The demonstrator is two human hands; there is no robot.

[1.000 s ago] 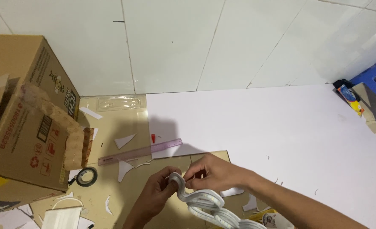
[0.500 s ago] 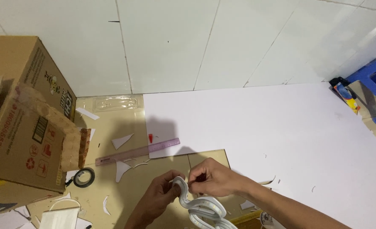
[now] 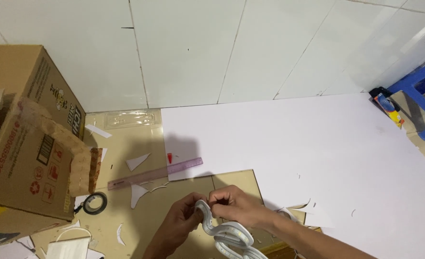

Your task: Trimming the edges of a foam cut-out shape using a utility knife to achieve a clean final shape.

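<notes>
Floor: white strip looped, wavy.

A big brown cardboard box sits on the floor at the left, tipped a bit, with one torn flap hanging open. Its side has red signs and a black striped label. A clear plastic tray pack lies flat by the wall, just right of the box.
</notes>
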